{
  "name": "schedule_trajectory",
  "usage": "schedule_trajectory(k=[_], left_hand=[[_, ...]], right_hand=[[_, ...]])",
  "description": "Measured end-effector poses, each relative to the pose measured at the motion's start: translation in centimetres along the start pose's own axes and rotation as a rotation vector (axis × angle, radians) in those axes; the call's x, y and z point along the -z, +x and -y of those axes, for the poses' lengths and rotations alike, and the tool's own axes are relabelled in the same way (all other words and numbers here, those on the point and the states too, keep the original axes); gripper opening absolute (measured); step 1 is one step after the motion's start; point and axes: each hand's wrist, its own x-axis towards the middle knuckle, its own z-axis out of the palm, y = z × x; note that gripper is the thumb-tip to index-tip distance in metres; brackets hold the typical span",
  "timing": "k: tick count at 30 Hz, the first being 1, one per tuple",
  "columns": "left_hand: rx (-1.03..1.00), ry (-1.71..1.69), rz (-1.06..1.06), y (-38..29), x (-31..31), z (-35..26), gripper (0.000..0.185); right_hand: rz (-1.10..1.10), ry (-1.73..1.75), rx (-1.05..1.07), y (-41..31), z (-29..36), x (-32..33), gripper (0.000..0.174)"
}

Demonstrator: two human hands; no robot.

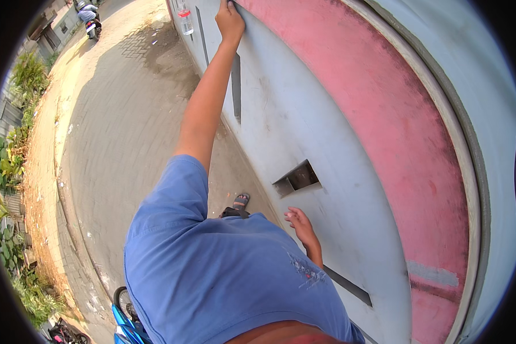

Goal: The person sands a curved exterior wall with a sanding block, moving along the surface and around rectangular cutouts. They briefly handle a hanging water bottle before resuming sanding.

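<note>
My left arm reaches far forward along a painted wall [279, 107]. My left hand [231, 23] is at the top edge of the view, against the wall where white paint meets a pink band [348, 86]. Its fingers are partly cut off, so whether it holds anything is hidden. Left of it, a clear plastic bottle [185, 20] with a red label is upright by the wall; its support is unclear. My right hand [300, 225] hangs low beside the wall with fingers loosely bent and nothing visible in it. A rectangular recess [300, 176] in the wall is just beyond it.
Narrow slots [236, 90] pierce the wall. Paved road [124, 116] runs along my left. A person on a motorcycle [93, 28] is far up the road. A blue motorcycle [127, 322] stands behind my left side. Plants [8, 167] line the far verge. My sandalled foot [241, 201] shows below.
</note>
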Motion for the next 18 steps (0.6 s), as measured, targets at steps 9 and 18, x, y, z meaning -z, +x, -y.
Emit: schedule_trajectory(k=[9, 18], left_hand=[[-0.202, -0.084, -0.006, -9.5, 1.0, -6.1, 0.040], [-0.276, -0.166, 0.213, -24.6, 5.7, -20.5, 0.054]], right_hand=[[0.037, -0.031, 0.010, -0.4, -0.5, 0.1, 0.055], [0.076, -0.105, 0.051, -3.9, -2.1, 0.9, 0.051]])
